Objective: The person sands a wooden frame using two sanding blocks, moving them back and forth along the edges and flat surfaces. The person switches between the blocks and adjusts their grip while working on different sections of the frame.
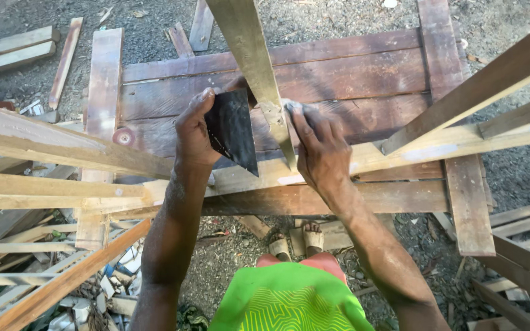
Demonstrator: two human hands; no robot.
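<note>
Working outdoors over a worn plank worktop (351,73) lying on gravel (516,171), scrap timber (13,49) around. Left hand (194,132) gripping dark sandpaper (233,129) against an upright slat (256,67); right hand (320,147) pressing fingers (295,119) on its other side.

Left hand (194,132) grips a dark, matt, gritty abrasive sheet (233,129); the pale wooden slat (253,61) at 12 o'clock is bare and dusty. Reddish, weathered plank platform (351,73) beneath; rough grey gravel ground (516,165) at 3 o'clock.
</note>
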